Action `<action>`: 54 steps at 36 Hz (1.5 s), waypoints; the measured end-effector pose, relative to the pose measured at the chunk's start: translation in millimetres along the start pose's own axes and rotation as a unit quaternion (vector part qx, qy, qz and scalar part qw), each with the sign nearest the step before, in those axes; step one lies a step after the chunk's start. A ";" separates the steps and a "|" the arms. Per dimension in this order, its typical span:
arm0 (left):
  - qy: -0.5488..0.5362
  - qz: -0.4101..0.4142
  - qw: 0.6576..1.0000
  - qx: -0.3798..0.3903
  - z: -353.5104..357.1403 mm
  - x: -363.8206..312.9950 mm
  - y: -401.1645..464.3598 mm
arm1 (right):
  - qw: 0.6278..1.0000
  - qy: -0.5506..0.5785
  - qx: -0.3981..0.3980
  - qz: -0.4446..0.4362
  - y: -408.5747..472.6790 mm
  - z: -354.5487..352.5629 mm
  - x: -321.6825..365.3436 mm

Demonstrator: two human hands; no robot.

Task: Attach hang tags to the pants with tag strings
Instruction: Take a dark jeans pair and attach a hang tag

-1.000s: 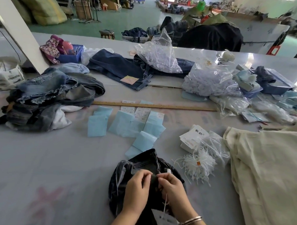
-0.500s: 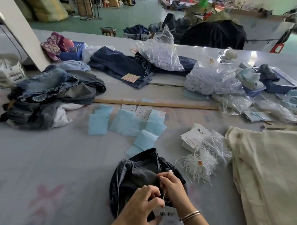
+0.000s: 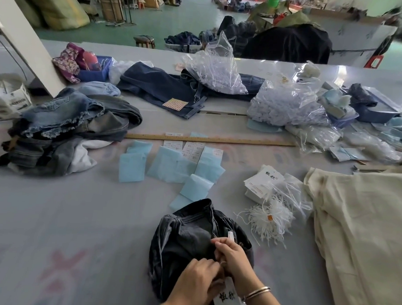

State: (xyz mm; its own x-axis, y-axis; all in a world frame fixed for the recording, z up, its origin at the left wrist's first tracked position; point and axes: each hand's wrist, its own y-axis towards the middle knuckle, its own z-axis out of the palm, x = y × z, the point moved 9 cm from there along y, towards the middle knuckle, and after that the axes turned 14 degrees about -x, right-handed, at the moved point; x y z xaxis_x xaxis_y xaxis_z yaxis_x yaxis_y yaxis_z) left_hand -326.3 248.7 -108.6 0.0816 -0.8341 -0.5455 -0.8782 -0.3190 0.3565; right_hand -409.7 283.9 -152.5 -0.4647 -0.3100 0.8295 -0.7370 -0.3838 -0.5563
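The left hand (image 3: 198, 278) and right hand (image 3: 231, 252) meet at six o'clock on the dark pants (image 3: 187, 237), fingers curled and pinching. What each grips is mostly hidden (probably the tag string), though a white hang tag (image 3: 228, 297) lies just under both wrists. To finish well, I judge the string should be drawn snug through the garment's loop before locking, without twisting the tag. At two o'clock lies the bundle of spare strings (image 3: 268, 222); beyond, at one o'clock, the tag stack (image 3: 262, 183) sits on the surface (image 3: 77, 216).
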 end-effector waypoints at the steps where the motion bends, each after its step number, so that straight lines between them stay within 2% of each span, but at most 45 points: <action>1: -0.050 -0.055 0.997 0.007 1.7 7.2 -1.4 | 1.000 -0.003 0.004 0.003 -0.5 -0.4 -0.5; 3: -0.178 -0.186 0.966 0.027 8.8 23.2 -9.1 | 1.000 0.008 0.021 0.014 -2.0 -0.2 -0.5; 5: -0.263 -0.270 0.926 0.019 10.3 32.2 -14.3 | 0.998 0.029 0.046 0.022 -4.3 1.5 2.4; 9: -0.333 -0.337 0.881 -0.008 6.8 42.8 -14.9 | 0.996 0.004 0.092 -0.010 -10.9 2.3 15.7; 13: -0.414 -0.366 0.832 -0.040 -2.8 48.0 -11.2 | 0.984 -0.067 0.122 -0.111 -22.9 1.4 37.3; 16: -0.479 -0.385 0.786 -0.064 -10.0 48.1 -9.8 | 0.962 -0.090 0.177 -0.187 -40.4 6.4 53.0; 18: -0.527 -0.398 0.748 -0.073 -10.9 47.0 -10.7 | 0.941 -0.132 0.197 -0.241 -48.9 8.6 57.5; 22: -0.606 -0.444 0.655 -0.081 -3.2 43.3 -16.1 | 0.885 -0.237 0.160 -0.368 -55.4 6.5 60.9; 25: -0.615 -0.464 0.631 -0.096 1.2 44.3 -19.6 | 0.842 -0.306 0.105 -0.432 -56.2 2.3 59.0; 26: -0.616 -0.465 0.629 -0.099 1.8 44.0 -19.8 | 0.839 -0.308 0.093 -0.438 -56.0 0.3 58.7; 31: -0.641 -0.464 0.604 -0.093 6.0 41.6 -20.5 | 0.875 -0.247 0.081 -0.409 -54.0 -6.7 53.9; 36: -0.628 -0.461 0.623 -0.069 7.6 39.0 -19.7 | 0.915 -0.203 0.045 -0.347 -47.5 -16.4 48.2; 42: -0.593 -0.493 0.632 -0.069 10.8 38.2 -23.1 | 0.912 -0.231 0.056 -0.335 -47.5 -19.3 44.4; 43: -0.576 -0.499 0.644 -0.071 11.5 38.2 -22.9 | 0.917 -0.220 0.046 -0.328 -45.1 -21.6 44.4; 45: -0.513 -0.491 0.701 -0.067 10.3 38.4 -19.0 | 0.942 -0.161 0.016 -0.294 -39.7 -28.6 43.6; 47: -0.452 -0.459 0.764 -0.046 7.4 33.8 -9.1 | 0.974 -0.062 -0.012 -0.216 -32.9 -37.1 35.9; 49: -0.417 -0.431 0.800 -0.021 5.6 29.1 1.2 | 0.989 -0.009 -0.017 -0.150 -28.2 -40.7 27.6; 51: -0.382 -0.418 0.824 0.000 5.2 29.3 9.7 | 0.987 -0.022 -0.019 -0.158 -27.2 -41.8 31.5; 54: -0.337 -0.397 0.853 0.034 7.5 30.8 20.4 | 0.966 -0.091 -0.032 -0.241 -27.2 -41.6 52.1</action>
State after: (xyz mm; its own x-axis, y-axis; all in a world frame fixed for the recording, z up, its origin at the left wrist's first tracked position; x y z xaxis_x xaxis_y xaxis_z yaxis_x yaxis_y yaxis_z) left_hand -345.3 219.9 -123.7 0.3942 0.0889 -0.9147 -0.6994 -0.6167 -0.3614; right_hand -434.3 314.5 -92.1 0.0293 -0.2582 0.9656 -0.8781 -0.4682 -0.0985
